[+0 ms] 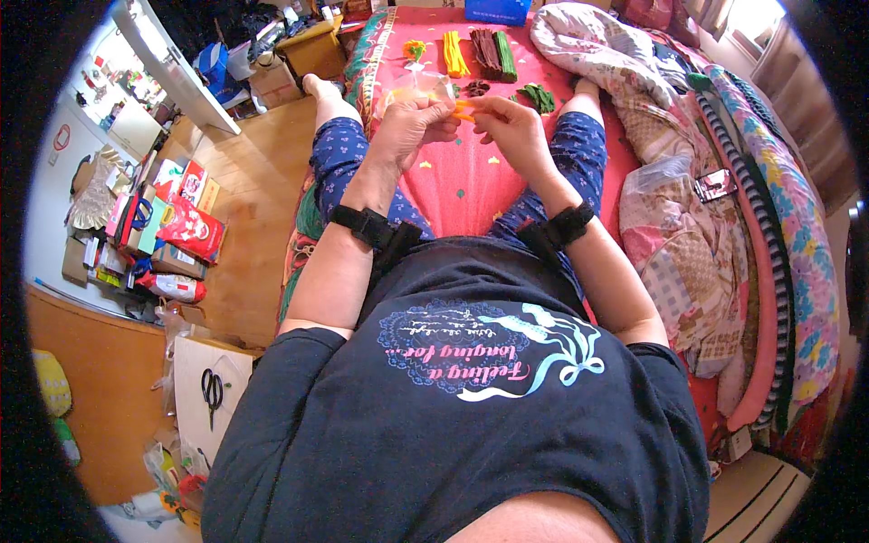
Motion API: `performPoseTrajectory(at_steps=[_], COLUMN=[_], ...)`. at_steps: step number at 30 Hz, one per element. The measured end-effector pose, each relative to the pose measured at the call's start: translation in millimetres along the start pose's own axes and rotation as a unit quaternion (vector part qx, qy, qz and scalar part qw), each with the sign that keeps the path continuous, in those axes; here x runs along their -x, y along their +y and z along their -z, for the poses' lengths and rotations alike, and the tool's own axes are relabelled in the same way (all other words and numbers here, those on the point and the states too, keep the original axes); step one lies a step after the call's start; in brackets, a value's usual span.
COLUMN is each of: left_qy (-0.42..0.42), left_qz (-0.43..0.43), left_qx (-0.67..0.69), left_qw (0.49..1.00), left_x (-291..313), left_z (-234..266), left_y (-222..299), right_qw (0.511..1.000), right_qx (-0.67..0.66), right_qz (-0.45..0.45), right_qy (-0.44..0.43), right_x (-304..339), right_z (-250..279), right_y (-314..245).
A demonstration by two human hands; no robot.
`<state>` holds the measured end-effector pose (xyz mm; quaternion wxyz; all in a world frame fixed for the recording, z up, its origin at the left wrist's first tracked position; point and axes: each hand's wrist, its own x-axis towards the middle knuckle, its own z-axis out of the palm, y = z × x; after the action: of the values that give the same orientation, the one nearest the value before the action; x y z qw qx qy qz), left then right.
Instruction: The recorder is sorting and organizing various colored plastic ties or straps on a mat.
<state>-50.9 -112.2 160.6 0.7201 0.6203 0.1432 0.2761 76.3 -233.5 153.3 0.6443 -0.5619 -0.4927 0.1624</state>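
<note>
My left hand and my right hand meet above the red bedspread, between my spread legs. Their fingertips pinch a short yellow-orange pipe cleaner, which spans the small gap between them. Just beyond the hands lie a small dark brown coiled piece and a bunch of green leaf-shaped pieces. Farther back are bundles of yellow pipe cleaners, brown pipe cleaners and green pipe cleaners. An orange-yellow flower sits left of them. Clear plastic shows behind my left hand.
A crumpled quilt with a phone on it covers the right side of the bed. A blue box stands at the far edge. Black scissors lie on a pale surface at lower left. Packages are piled on the left.
</note>
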Motion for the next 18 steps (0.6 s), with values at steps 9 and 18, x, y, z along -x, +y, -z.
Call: performPoseTrajectory(at_steps=[9,18], left_qy=[-0.02,-0.028], left_qz=[0.025,0.018], left_qx=[0.035,0.056], left_qw=[0.999,0.998], left_x=[0.3,0.8], left_z=[-1.2,-3.2], left_y=[1.0,-1.4], right_qw=[0.941,0.93], right_qx=[0.243,0.265], right_qz=[0.228,0.242], right_qy=[0.062,0.075], right_x=[3.0,7.8], right_z=[1.0,-3.2], right_y=[1.4,-7.4])
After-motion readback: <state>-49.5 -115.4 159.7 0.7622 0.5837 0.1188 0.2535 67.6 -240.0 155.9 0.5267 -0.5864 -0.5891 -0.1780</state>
